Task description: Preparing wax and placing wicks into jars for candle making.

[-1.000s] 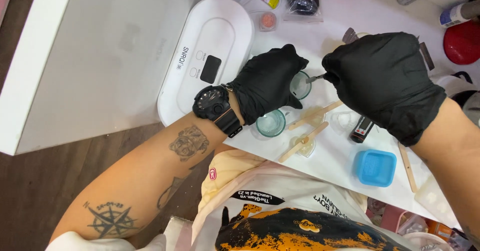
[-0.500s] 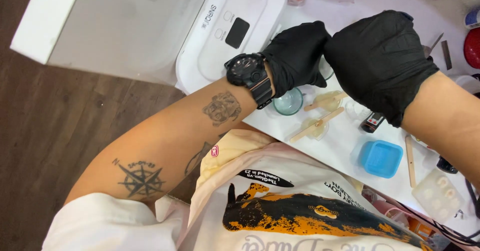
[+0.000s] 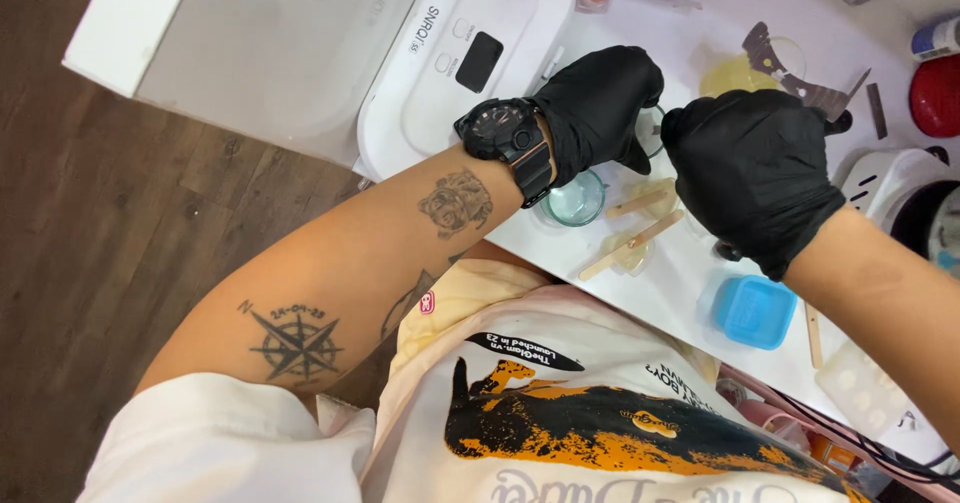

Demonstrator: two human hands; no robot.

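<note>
Your left hand (image 3: 598,103) grips the small clear cup (image 3: 650,128), which sits between both hands; your right hand (image 3: 752,173) is fisted just beside it, its contents hidden.

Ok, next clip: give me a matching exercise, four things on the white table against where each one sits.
Things:
1. square blue silicone mould
2. white oval lamp box
3. small clear glass cup
4. flat wooden stick

Places:
A. far side, beside the left wrist
B. just below the left hand
C. near edge, under the right forearm
D. across a clear dish

Pairs: 1-C, 2-A, 3-B, 4-D
</note>
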